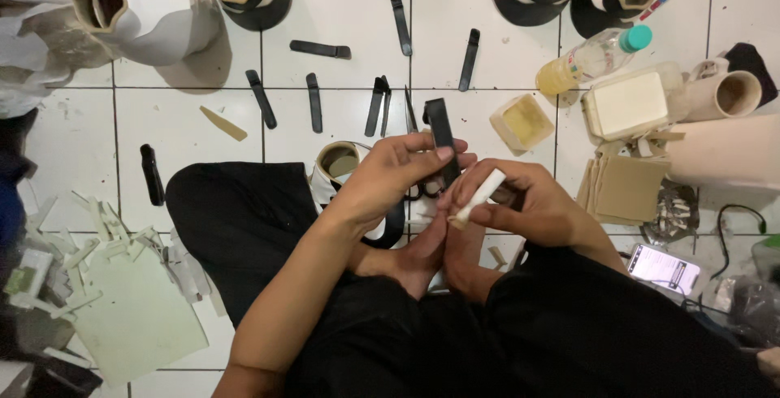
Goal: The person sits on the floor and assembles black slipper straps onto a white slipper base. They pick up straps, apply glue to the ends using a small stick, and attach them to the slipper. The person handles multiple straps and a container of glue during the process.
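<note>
Sitting cross-legged on the white tiled floor (341,8), half-built shoes (154,8) lying along the far edge. Resting nearer the knees, an open tub of yellowish glue (524,122) and a plastic bottle (593,58). Waiting untouched on the tiles, about nine black strips (262,99); judging by that, most of the batch remaining. Pinching one black strip (441,134) upright, left hand (390,179) grip closed around it. Pressing a small white stick (479,196) toward its lower end, right hand (528,207) fingers shut on it.
</note>
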